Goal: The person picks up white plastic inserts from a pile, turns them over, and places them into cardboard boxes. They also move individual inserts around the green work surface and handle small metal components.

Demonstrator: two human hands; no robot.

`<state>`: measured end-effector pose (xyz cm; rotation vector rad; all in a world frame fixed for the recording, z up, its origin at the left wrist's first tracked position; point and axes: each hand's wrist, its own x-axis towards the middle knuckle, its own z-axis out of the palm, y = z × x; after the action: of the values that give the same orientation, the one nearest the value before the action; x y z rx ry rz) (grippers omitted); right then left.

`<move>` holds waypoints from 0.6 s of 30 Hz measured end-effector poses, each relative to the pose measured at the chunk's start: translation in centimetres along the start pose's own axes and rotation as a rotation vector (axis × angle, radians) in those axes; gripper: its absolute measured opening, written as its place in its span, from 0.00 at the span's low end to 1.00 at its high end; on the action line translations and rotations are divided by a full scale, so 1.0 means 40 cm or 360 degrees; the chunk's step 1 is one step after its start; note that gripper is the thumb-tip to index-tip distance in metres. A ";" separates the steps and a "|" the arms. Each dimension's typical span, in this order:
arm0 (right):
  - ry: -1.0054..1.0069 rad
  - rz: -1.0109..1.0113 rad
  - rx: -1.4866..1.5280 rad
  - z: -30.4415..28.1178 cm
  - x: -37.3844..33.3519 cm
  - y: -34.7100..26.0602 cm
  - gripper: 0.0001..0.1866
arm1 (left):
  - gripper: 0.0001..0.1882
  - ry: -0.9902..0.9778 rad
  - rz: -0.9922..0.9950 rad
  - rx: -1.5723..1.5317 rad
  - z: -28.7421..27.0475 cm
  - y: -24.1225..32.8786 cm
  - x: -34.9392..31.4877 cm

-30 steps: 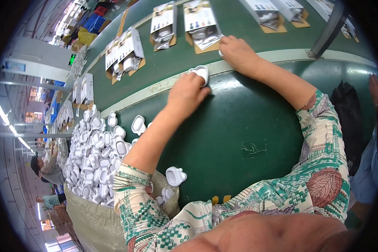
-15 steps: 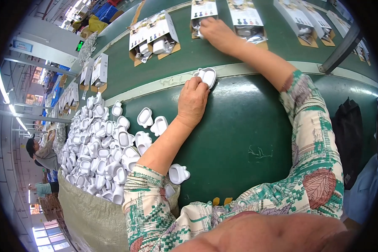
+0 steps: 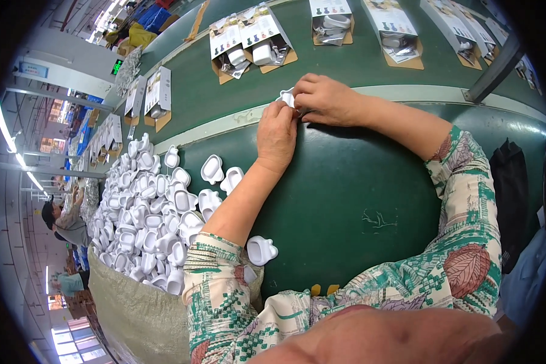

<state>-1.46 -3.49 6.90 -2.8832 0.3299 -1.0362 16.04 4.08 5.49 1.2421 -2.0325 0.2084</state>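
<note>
My left hand (image 3: 277, 134) is closed on a small white plastic dish-shaped piece (image 3: 287, 97) at the near rim of the belt. Beside it my right hand (image 3: 327, 102) has its fingers curled onto the same piece, which they partly hide. Just beyond, an open-ended printed box (image 3: 330, 7) stands on the green belt with a white piece (image 3: 335, 22) and a clear bag showing in its mouth. To the left, a big heap of like white pieces (image 3: 142, 212) fills a woven sack (image 3: 139, 309).
Several loose white pieces (image 3: 262, 250) lie on the green tabletop (image 3: 339, 200). More filled boxes (image 3: 264, 36) stand along the green belt (image 3: 358, 67). A metal post (image 3: 497, 73) rises at right, near a dark cloth (image 3: 508, 200). A person (image 3: 66, 218) works far left.
My right hand has come back from the box to the white piece beside my left hand. A white piece now shows in that box. The boxes have shifted rightward with the belt.
</note>
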 end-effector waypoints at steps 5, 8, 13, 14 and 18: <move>0.0073 -0.0050 -0.0385 0.013 -0.007 0.048 0.08 | 0.15 -0.0061 -0.0057 -0.0106 -0.030 -0.002 -0.012; 0.0041 -0.0005 -0.0420 0.004 -0.003 0.053 0.06 | 0.24 -0.0199 0.0045 0.0225 -0.144 -0.044 -0.053; 0.0022 0.0274 -0.0752 -0.021 0.098 0.130 0.07 | 0.25 -0.0512 -0.0864 0.1056 -0.433 -0.299 -0.252; 0.0049 0.0360 -0.0790 -0.014 0.113 0.158 0.07 | 0.26 -0.0583 -0.1023 0.1023 -0.469 -0.336 -0.303; 0.0263 0.0672 -0.1083 -0.020 0.113 0.272 0.07 | 0.27 -0.0666 -0.1195 0.1036 -0.424 -0.292 -0.313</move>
<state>-0.53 -15.08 8.93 -3.0139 1.4861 -1.2586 37.47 15.02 6.79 2.5407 -1.7007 0.2683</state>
